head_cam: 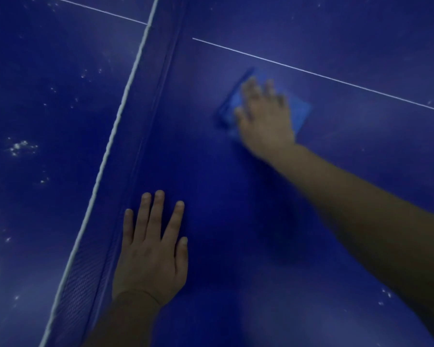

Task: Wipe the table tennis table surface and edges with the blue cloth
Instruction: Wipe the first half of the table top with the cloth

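The dark blue table tennis table (336, 171) fills the view. A folded blue cloth (301, 111) lies flat on it, just below the white centre line. My right hand (266, 116) presses on the cloth with straight, spread fingers and looks blurred. Lower down, my left hand (152, 251) rests flat on the bare table, fingers spread, right beside the net and holding nothing.
The net (115, 196) with its white top band runs diagonally from bottom left to top centre. Beyond it, the other table half (35, 121) carries several white specks. A few specks also sit at the lower right (386, 295).
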Demonstrator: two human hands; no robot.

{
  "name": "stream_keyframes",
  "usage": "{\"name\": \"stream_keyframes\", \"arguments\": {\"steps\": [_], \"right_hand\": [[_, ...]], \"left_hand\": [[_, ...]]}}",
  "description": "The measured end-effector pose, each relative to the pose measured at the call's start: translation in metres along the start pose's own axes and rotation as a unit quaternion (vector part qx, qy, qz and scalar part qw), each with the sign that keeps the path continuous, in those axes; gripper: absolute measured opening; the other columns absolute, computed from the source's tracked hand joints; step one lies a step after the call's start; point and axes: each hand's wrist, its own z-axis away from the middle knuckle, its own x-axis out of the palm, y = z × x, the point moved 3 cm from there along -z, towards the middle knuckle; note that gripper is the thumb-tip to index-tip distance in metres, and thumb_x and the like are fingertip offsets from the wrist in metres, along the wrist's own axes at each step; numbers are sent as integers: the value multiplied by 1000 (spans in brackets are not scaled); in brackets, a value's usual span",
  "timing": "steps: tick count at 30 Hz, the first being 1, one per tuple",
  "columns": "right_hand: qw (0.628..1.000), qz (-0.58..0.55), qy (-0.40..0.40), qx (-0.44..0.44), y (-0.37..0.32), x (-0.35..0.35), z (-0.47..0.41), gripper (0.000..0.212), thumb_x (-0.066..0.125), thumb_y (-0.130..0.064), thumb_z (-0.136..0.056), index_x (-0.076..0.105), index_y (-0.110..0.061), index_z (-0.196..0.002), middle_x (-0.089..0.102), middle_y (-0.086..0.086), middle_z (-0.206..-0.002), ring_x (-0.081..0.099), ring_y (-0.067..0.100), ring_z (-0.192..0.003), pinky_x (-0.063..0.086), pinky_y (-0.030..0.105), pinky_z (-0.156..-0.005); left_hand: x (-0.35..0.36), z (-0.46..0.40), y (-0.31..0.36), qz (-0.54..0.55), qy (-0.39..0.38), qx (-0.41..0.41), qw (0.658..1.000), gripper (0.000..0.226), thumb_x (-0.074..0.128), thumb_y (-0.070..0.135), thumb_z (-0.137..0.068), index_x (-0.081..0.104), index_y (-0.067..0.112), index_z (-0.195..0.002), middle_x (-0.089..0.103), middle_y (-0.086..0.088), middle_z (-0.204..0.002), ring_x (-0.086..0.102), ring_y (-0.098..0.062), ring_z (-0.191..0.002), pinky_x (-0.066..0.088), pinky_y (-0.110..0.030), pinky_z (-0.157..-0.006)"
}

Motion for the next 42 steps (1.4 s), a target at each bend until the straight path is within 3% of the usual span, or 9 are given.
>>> {"name": "stream_keyframes", "arguments": {"steps": [4, 7, 11, 18, 25, 30, 34, 39, 42], "right_hand": [[973, 33, -32, -226, 10, 5, 21, 64, 27, -48, -101, 39, -14, -153, 38, 9, -159, 34, 37, -146, 26, 56, -116], [999, 39, 6, 22, 109, -8, -7, 73, 17, -51, -98, 33, -8, -155, 30, 15, -162, 29, 43, -146, 24, 56, -117], [944, -38, 17, 328, 146, -18, -3, 65, 20, -47, -104, 21, -13, -159, 14, 4, -168, 11, 34, -153, 11, 54, -122], [978, 28, -22, -204, 55, 9, 52, 62, 28, -47, -102, 41, -13, -152, 38, 9, -159, 33, 36, -146, 23, 55, -117], [959, -27, -3, 284, 194, -15, 13, 65, 21, -50, -103, 22, -19, -160, 13, 1, -168, 10, 32, -154, 12, 54, -122], [999, 2, -6, -38, 99, 3, 119, 67, 16, -54, -104, 35, -13, -154, 33, 10, -161, 28, 39, -148, 24, 61, -116], [942, 40, -73, -326, 96, 7, 172, 57, 22, -52, -106, 35, -20, -151, 32, 7, -160, 26, 36, -148, 17, 54, -119], [995, 12, 5, 99, 200, -7, 53, 76, 11, -65, -98, 26, -20, -158, 25, 9, -165, 22, 38, -150, 21, 59, -118], [987, -6, -3, 158, 187, -6, 54, 72, 15, -57, -98, 21, -21, -160, 14, 0, -168, 11, 30, -154, 11, 54, -121]], "left_hand": [[0, 0, -1, -7, 3, -2, 1000, 64, 31, 40, -98, 24, 18, -157, 19, -18, -165, 14, -36, -154, 5, -55, -123], [-1, 0, -1, -6, 9, -4, 1000, 64, 31, 40, -97, 25, 17, -156, 21, -19, -165, 15, -36, -154, 3, -53, -123], [-2, 1, 0, -5, 10, -4, 1000, 64, 32, 40, -97, 26, 17, -157, 21, -19, -164, 13, -35, -154, 3, -53, -124], [-2, -1, 0, 2, 17, 0, 1000, 64, 32, 40, -97, 29, 16, -156, 19, -18, -165, 13, -36, -154, 1, -52, -124], [-1, 0, 0, -1, 20, -2, 1000, 64, 31, 40, -98, 28, 16, -156, 20, -20, -164, 12, -35, -154, 2, -53, -124], [-3, 0, 0, 7, 18, -7, 1000, 64, 31, 41, -97, 25, 17, -157, 19, -19, -165, 11, -36, -154, 0, -53, -125], [-3, 0, 1, 9, 16, -8, 1000, 64, 30, 41, -98, 27, 17, -157, 18, -19, -165, 11, -35, -155, 0, -52, -125], [-2, 0, 1, -1, 14, -13, 1000, 64, 30, 41, -98, 29, 16, -157, 18, -19, -165, 9, -35, -155, -1, -52, -124], [-2, -1, 1, -4, 19, -9, 1000, 64, 30, 40, -98, 29, 16, -157, 18, -19, -165, 10, -35, -154, -1, -51, -124]]}}
